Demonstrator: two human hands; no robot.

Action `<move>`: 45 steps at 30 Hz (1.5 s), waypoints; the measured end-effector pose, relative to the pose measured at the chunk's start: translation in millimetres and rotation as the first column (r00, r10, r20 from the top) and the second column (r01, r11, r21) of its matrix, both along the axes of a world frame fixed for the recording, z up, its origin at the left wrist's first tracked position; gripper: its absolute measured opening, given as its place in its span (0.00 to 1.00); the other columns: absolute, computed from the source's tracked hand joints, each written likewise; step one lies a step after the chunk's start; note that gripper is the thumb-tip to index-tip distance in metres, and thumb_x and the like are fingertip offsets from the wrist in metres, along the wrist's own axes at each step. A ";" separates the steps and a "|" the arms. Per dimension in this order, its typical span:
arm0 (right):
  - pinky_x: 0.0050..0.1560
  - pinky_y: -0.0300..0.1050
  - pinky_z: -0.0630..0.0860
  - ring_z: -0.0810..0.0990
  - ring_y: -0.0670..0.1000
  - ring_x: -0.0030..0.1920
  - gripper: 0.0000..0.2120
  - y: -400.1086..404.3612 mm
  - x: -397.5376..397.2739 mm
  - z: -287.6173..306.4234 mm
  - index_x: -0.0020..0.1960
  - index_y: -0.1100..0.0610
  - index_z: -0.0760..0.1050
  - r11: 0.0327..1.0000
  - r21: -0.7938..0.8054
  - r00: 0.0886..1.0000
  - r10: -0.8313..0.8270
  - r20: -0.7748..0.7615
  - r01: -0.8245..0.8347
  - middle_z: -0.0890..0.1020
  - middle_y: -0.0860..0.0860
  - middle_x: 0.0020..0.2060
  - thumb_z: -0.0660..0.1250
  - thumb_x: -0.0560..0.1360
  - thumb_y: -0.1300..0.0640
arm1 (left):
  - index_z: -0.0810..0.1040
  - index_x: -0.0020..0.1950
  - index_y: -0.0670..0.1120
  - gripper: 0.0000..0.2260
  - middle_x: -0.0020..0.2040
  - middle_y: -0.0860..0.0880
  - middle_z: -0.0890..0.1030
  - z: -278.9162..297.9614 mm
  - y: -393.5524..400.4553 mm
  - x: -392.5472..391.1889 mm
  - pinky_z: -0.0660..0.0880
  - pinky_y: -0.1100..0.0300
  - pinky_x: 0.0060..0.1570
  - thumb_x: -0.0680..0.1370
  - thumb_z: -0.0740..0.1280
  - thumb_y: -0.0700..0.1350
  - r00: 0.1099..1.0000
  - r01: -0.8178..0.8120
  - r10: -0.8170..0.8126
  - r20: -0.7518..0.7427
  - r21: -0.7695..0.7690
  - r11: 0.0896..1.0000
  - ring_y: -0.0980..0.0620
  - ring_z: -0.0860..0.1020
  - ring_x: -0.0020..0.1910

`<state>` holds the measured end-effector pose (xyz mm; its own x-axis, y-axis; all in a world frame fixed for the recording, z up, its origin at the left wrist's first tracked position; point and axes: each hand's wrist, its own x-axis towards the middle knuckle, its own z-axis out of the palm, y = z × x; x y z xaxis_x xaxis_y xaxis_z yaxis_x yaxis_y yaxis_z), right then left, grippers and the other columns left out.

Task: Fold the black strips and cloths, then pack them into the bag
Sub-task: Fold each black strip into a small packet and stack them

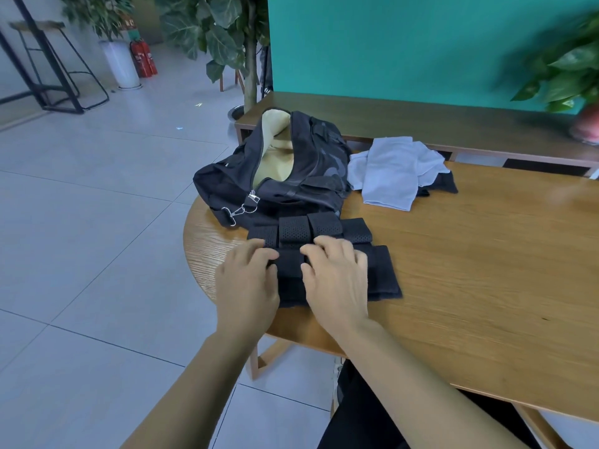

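Both hands [291, 280] on black strips [308, 231].

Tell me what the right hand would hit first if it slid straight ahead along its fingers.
The right hand points away from the body, so it would likely meet the folded black strips first, with the open bag just beyond them.

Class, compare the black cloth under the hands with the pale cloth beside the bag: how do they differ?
The black cloth is folded neatly; the pale cloth lies loosely heaped. The black cloth sits under both hands, left hand and right hand; the pale cloth is untouched. Both rest on the table.
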<state>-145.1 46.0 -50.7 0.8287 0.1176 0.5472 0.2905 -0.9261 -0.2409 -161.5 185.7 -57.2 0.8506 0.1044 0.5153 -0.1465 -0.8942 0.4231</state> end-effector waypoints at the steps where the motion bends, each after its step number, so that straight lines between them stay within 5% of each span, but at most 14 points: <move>1: 0.53 0.51 0.69 0.78 0.55 0.53 0.11 -0.9 -3.1 -5.9 0.51 0.52 0.81 0.996 -0.071 0.997 0.062 0.045 -0.058 0.81 0.49 0.52 0.74 0.68 0.59 | 0.82 0.53 0.47 0.10 0.58 0.49 0.80 -2.1 -2.4 -1.4 0.73 0.47 0.53 0.74 0.67 0.38 1.000 0.029 -0.029 0.003 0.093 0.995 0.46 0.77 0.57; 5: 0.55 0.51 0.72 0.81 0.53 0.53 0.13 -3.5 -8.1 -19.6 0.49 0.53 0.83 0.964 -0.213 0.987 0.158 -0.013 -0.157 0.83 0.50 0.53 0.75 0.64 0.60 | 0.84 0.54 0.49 0.15 0.57 0.52 0.83 -8.3 -7.3 -3.3 0.69 0.49 0.56 0.71 0.64 0.40 0.994 0.078 -0.055 -0.098 0.253 0.964 0.52 0.80 0.57; 9: 0.57 0.51 0.64 0.82 0.53 0.51 0.13 -5.7 -6.0 -15.2 0.47 0.54 0.83 0.963 -0.215 0.987 0.161 -0.021 -0.162 0.84 0.51 0.51 0.75 0.64 0.62 | 0.84 0.55 0.48 0.16 0.57 0.50 0.83 -4.5 -8.4 -2.4 0.64 0.50 0.59 0.69 0.72 0.36 0.992 0.077 -0.047 -0.116 0.271 0.959 0.50 0.80 0.58; 12: 0.56 0.50 0.62 0.81 0.54 0.50 0.12 -19.5 -6.9 -6.3 0.46 0.55 0.83 0.975 -0.175 0.989 0.147 0.030 -0.139 0.84 0.51 0.48 0.70 0.65 0.65 | 0.83 0.55 0.47 0.17 0.56 0.49 0.83 4.2 -18.0 0.2 0.60 0.52 0.58 0.68 0.68 0.35 0.995 0.084 -0.064 -0.077 0.290 0.953 0.49 0.80 0.58; 18: 0.54 0.48 0.63 0.81 0.54 0.45 0.12 -85.1 -12.9 3.9 0.42 0.55 0.81 0.991 -0.134 0.998 -0.002 0.069 0.011 0.83 0.49 0.39 0.61 0.67 0.64 | 0.84 0.54 0.48 0.18 0.56 0.49 0.83 16.4 -75.8 10.7 0.61 0.53 0.56 0.68 0.63 0.38 0.979 0.205 -0.194 -0.068 0.255 0.945 0.49 0.80 0.56; 22: 0.51 0.50 0.63 0.82 0.55 0.45 0.11 -141.9 -17.2 2.1 0.44 0.55 0.83 0.985 -0.107 0.987 -0.124 0.102 0.135 0.85 0.50 0.43 0.63 0.68 0.62 | 0.83 0.54 0.48 0.17 0.56 0.50 0.83 17.9 -135.2 16.2 0.60 0.53 0.53 0.69 0.65 0.36 0.942 0.334 -0.330 -0.053 0.207 0.920 0.49 0.80 0.56; 28: 0.49 0.49 0.62 0.83 0.56 0.47 0.14 -218.8 -29.2 -0.3 0.41 0.57 0.81 0.948 -0.106 0.953 -0.293 0.075 0.300 0.85 0.51 0.43 0.57 0.70 0.63 | 0.76 0.67 0.52 0.20 0.69 0.53 0.74 29.6 -224.1 20.8 0.52 0.54 0.61 0.78 0.61 0.37 0.859 0.511 -0.489 -0.148 0.211 0.833 0.53 0.69 0.69; 34: 0.46 0.48 0.60 0.82 0.56 0.43 0.10 -286.1 -46.5 -2.3 0.41 0.57 0.81 0.880 -0.145 0.892 -0.444 0.081 0.451 0.85 0.52 0.44 0.63 0.65 0.63 | 0.74 0.69 0.54 0.21 0.71 0.55 0.72 33.0 -301.1 18.4 0.51 0.54 0.62 0.77 0.59 0.38 0.775 0.632 -0.604 -0.185 0.217 0.744 0.54 0.66 0.70; 41: 0.46 0.50 0.66 0.79 0.54 0.41 0.14 -350.9 -77.8 -12.9 0.37 0.56 0.78 0.803 -0.042 0.803 -0.590 0.083 0.595 0.82 0.48 0.37 0.53 0.69 0.62 | 0.70 0.71 0.56 0.18 0.73 0.57 0.69 28.0 -378.8 5.4 0.49 0.55 0.63 0.82 0.57 0.43 0.658 0.753 -0.717 -0.230 0.224 0.619 0.57 0.63 0.72; 45: 0.51 0.50 0.66 0.81 0.54 0.49 0.16 -378.5 -93.0 -22.0 0.42 0.56 0.81 0.735 0.014 0.730 -0.675 0.105 0.678 0.84 0.49 0.46 0.54 0.70 0.62 | 0.69 0.72 0.56 0.17 0.72 0.58 0.69 25.5 -413.9 -2.2 0.50 0.54 0.64 0.82 0.57 0.48 0.594 0.805 -0.751 -0.289 0.207 0.556 0.57 0.63 0.72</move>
